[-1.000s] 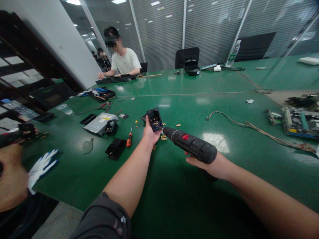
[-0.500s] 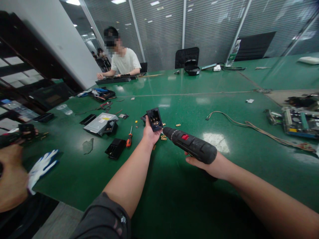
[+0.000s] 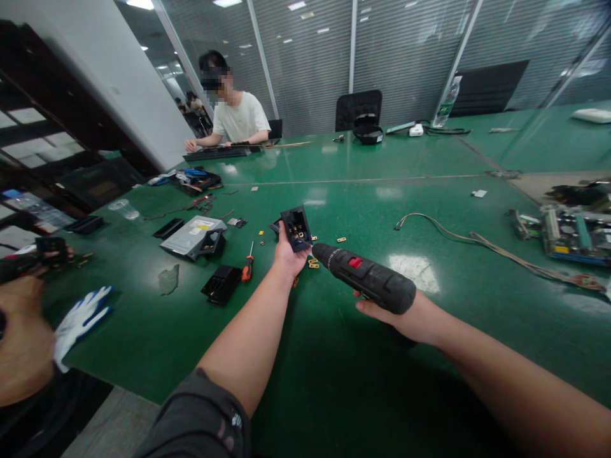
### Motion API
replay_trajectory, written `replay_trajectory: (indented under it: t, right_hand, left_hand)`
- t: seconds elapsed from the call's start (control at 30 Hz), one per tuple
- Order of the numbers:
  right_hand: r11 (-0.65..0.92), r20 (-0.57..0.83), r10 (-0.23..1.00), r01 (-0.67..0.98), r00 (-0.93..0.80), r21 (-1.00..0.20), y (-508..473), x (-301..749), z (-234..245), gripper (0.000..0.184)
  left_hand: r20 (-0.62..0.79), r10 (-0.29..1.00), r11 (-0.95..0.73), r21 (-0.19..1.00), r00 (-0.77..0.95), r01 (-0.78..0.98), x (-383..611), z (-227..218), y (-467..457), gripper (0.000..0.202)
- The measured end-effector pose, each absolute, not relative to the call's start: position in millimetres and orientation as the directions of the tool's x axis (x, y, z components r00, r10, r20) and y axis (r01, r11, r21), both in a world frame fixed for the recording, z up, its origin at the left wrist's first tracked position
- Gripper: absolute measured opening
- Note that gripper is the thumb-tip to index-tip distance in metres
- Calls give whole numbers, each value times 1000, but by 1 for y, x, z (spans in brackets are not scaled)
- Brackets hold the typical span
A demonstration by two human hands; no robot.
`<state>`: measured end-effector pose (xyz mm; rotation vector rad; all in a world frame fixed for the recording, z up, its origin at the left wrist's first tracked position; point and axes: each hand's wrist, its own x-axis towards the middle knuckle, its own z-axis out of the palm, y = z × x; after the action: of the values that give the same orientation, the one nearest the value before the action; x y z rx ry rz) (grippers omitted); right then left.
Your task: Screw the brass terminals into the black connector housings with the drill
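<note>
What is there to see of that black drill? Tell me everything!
The drill has a dull black body, seemingly plastic, with a red part on top and a dark, ridged chuck in front. The right hand grips it, its handle mostly hidden. Held above the green table, it points forward and left, toward the black housing in the left hand; whether its tip touches is unclear.

On my feed, the left arm wears a loose charcoal sleeve [image 3: 191, 413]. Along the sleeve's inner side I see a small white marking [image 3: 236, 420], beside it a faded pinkish patch [image 3: 222, 433]. Beyond the sleeve, the forearm [image 3: 255, 327] and left hand [image 3: 287, 259] are bare.
</note>
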<state>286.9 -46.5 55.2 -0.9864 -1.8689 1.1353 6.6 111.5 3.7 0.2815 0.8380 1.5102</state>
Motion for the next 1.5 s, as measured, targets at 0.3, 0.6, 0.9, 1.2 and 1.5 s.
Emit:
replay_trajectory:
  t: [0.3, 0.6, 0.9, 1.2, 1.5]
  right_hand:
    - [322, 189, 882, 260, -431, -910, -45, 286, 51, 30]
    - [307, 166, 888, 285, -428, -908, -47, 285, 55, 32]
    - [303, 165, 889, 279, -427, -911, -46, 286, 52, 32]
    - [315, 174, 884, 276, -435, -908, -46, 286, 53, 30]
    - [306, 169, 888, 276, -427, -911, -46, 286, 52, 27]
  left_hand:
    - [-316, 936, 93, 641, -152, -762, 7, 5, 111, 64]
    - [-313, 938, 93, 642, -149, -761, 6, 2, 113, 64]
    - [-296, 945, 92, 644, -136, -760, 5, 0, 114, 63]
    - [-303, 941, 84, 645, -152, -760, 5, 0, 114, 63]
    - [-308, 939, 91, 652, -154, -753, 6, 2, 112, 63]
